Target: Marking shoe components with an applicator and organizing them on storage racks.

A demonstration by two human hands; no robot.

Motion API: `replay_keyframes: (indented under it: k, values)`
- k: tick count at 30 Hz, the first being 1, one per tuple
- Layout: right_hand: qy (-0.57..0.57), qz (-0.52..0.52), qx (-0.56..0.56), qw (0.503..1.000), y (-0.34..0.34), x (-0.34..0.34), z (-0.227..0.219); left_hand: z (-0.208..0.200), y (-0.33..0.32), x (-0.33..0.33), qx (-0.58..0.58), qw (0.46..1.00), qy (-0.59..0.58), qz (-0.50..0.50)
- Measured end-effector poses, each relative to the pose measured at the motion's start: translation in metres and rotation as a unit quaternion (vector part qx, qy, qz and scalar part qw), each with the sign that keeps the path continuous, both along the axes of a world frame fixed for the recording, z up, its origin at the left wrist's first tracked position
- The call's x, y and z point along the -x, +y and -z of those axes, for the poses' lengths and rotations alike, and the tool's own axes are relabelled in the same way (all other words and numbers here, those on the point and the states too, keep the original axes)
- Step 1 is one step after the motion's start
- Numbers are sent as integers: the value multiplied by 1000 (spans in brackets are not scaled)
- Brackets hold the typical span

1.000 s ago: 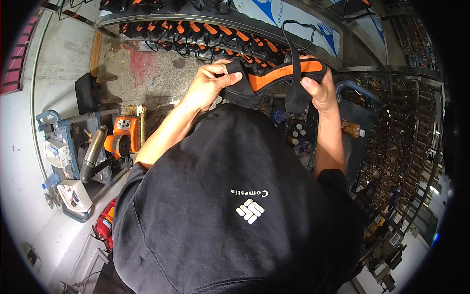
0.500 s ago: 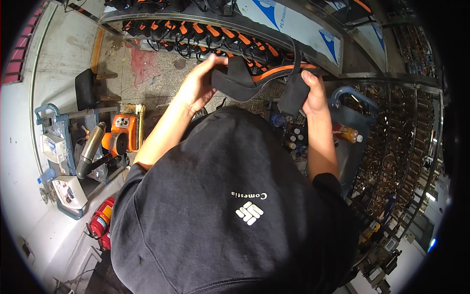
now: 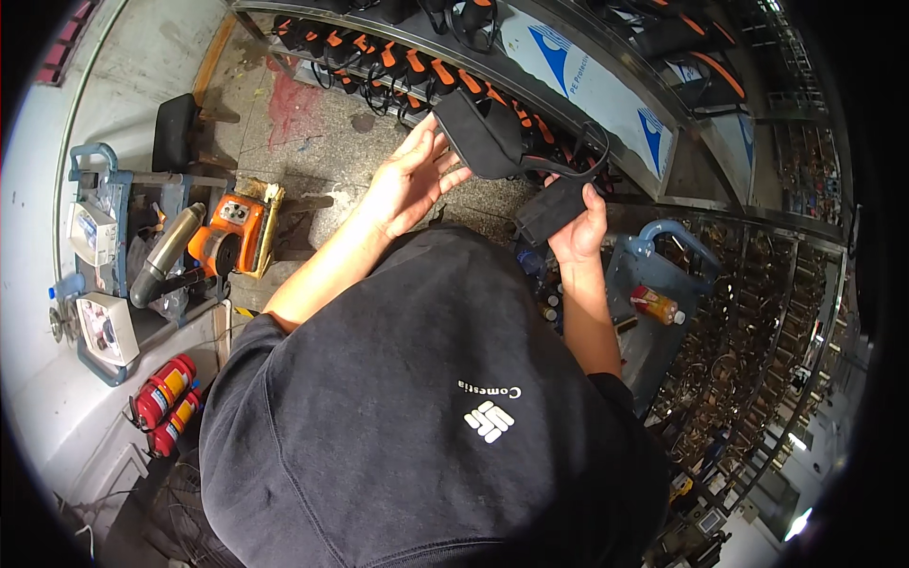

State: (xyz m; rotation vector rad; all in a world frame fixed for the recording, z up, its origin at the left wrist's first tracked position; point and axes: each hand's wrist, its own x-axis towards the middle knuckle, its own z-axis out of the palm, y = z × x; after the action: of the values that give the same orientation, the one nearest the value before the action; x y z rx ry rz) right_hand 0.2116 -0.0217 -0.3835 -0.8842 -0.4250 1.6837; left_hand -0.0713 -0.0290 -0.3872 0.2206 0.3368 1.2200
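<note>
**Black strap piece held in both hands, not yet with the row**

Right hand closed around the lower black pad of the strap piece. Left hand open, fingers spread, palm against the upper pad's left side; no grip. Piece spans between the hands, above the hood. Just beyond lies the row of orange-and-black pieces on the conveyor line. Judgement: handling midway, placing still left.

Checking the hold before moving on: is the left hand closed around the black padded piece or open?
Open. The left hand has its fingers spread flat beside the black padded piece, while the right hand pinches its lower end.
</note>
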Motion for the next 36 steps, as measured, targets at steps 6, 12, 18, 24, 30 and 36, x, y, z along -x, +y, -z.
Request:
replay_keyframes:
  k: [6, 12, 18, 24, 30, 36]
  values:
    - [24, -30, -24, 999, -2, 12, 10, -6, -4, 15, 1, 1000, 6, -18]
    - [14, -95, -49, 994, 0, 11, 17, -11, -6, 25, -5, 999, 35, -26]
    - [-37, -121, -90, 988, -1, 21, 3, -2, -5, 30, -2, 999, 21, -44]
    - [-177, -123, -143, 966, -22, 57, -6, -8, 0, 38, 0, 990, -137, -21]
    - [-513, -251, -334, 750, -25, 110, -19, -22, -1, 70, 57, 990, -67, -111]
    - [-492, -331, -309, 744, -35, 114, 5, -14, -8, 111, 76, 980, 16, -182]
